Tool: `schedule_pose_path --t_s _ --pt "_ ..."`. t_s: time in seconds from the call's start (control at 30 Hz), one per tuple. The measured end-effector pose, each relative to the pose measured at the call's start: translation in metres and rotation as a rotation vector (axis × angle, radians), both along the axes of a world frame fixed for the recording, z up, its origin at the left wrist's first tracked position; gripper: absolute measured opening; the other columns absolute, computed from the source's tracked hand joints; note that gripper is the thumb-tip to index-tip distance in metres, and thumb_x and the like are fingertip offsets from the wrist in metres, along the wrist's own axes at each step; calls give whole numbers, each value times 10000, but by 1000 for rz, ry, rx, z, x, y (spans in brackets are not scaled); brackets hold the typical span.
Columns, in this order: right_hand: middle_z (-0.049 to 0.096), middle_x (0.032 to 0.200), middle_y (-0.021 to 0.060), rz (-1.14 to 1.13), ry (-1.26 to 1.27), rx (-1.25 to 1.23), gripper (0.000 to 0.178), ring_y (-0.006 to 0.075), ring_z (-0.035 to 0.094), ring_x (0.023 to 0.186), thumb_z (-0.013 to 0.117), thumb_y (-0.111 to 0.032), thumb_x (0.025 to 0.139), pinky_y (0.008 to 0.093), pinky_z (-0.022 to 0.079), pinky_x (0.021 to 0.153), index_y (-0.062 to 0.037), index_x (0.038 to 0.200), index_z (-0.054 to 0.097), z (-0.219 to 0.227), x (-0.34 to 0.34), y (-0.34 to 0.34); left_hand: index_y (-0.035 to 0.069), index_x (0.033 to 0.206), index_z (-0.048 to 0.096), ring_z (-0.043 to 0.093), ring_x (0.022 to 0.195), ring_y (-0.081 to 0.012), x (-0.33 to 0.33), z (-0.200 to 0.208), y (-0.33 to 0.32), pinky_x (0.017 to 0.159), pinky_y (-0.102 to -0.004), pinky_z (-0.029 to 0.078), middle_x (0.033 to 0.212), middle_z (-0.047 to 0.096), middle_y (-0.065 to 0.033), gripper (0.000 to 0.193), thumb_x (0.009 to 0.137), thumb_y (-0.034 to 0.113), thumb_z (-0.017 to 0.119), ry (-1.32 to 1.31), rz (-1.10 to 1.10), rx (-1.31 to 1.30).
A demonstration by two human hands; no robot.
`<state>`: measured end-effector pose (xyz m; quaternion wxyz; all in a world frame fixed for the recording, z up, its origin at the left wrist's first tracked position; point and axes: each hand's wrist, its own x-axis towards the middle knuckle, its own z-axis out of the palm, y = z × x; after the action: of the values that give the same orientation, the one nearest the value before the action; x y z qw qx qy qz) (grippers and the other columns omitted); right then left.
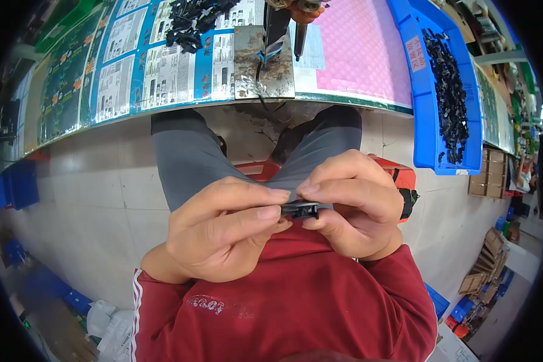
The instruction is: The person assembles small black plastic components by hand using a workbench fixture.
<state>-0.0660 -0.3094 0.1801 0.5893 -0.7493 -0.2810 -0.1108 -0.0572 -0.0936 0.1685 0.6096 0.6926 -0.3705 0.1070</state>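
Note:
Close to my chest, above my lap, both hands pinch one small black plastic part (pixel 301 209). My left hand (pixel 220 226) grips its left end between thumb and fingers. On the other end, the thumb and fingertips of my right hand (pixel 356 202) are closed. The fingertips cover both ends, so only the middle of the part shows, with small notches or clips along it. Its exact kind cannot be made out.
A pile of black plastic parts (pixel 193 21) lies on the covered worktable (pixel 123 90). A machine with a pointed metal tool (pixel 300 39) stands at the table's middle. To the right, a blue bin (pixel 425 142) holds many black pieces. A red object (pixel 404 176) sits beside my leg.

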Motion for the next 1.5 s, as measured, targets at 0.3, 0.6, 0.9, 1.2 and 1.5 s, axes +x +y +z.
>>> schedule_pose_path --t_s 0.3,0.6,0.9,1.2,1.5 --pt "668 930 134 2 16 26 257 221 632 774 794 -48 772 301 516 653 37 996 701 -3 5 2 40 1186 578 659 789 -221 7 -2 -1 638 -310 530 1040 642 -204 366 856 -46 710 7 -1 19" --pt "624 992 126 -99 213 118 200 164 629 798 706 -28 870 266 537 705 55 1047 664 -37 13 10 -18 1011 686 691 748 -207 21 -41 -19 634 -260 554 976 693 -156 256 774 -83 757 123 177 -79" --pt "610 958 62 -283 600 344 145 123 647 804 630 -21 931 275 560 722 34 1065 637 -84 18 -31 -4 1058 688 612 647 -104 38 -85 -11 550 -218 476 902 692 -89 259 809 4 757 315 221 63" --pt "686 959 99 -1592 -61 -339 308 156 655 777 682 -181 935 269 533 698 63 1120 653 -13 48 -214 -12 1005 690 591 597 -120 99 -92 25 539 -240 462 841 678 -73 197 836 74 746 302 578 139" --pt "680 959 124 -942 -182 -465 169 207 675 827 713 -127 876 307 546 725 -6 993 694 -58 120 -107 40 1158 650 647 911 -321 192 -95 40 791 -393 525 1112 623 -155 333 832 67 712 -217 871 536"
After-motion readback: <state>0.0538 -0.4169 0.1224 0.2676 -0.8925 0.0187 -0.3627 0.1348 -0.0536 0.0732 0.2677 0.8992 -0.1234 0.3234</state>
